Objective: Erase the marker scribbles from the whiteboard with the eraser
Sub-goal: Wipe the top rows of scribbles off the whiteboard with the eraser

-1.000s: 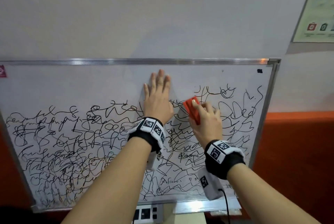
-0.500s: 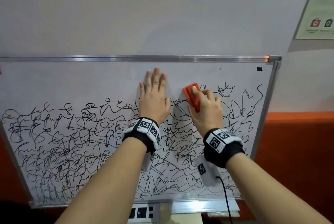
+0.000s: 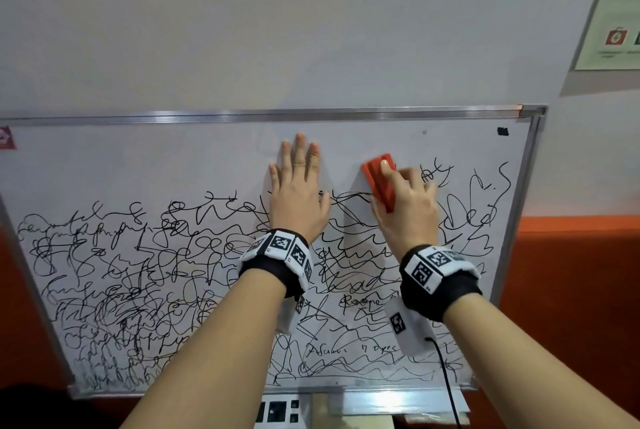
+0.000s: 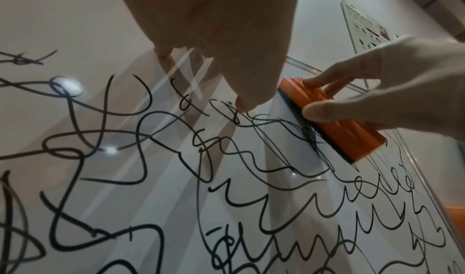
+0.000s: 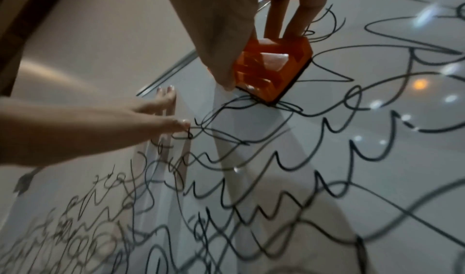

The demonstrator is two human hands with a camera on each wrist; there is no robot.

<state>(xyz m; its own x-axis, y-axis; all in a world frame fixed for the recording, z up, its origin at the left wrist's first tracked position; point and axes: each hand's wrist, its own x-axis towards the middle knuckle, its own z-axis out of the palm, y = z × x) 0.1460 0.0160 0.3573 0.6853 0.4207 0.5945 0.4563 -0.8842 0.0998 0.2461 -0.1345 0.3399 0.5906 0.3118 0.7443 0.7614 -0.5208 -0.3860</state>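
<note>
A silver-framed whiteboard leans against the wall, its lower two thirds covered in black marker scribbles. My right hand grips an orange eraser and presses its dark felt on the board at the scribbles' upper edge, right of centre. The eraser shows in the left wrist view with thumb and fingers around it, and the eraser is also pinched in the right wrist view. My left hand lies flat on the board with straight fingers, just left of the eraser.
A poster hangs on the wall at the upper right. An orange band runs along the wall beside the board. A power strip and the board's tray sit below. A cable hangs from my right wrist.
My right hand has slid the eraser upward along the board, to the top edge of the scribbles. The left hand stays flat on the board.
</note>
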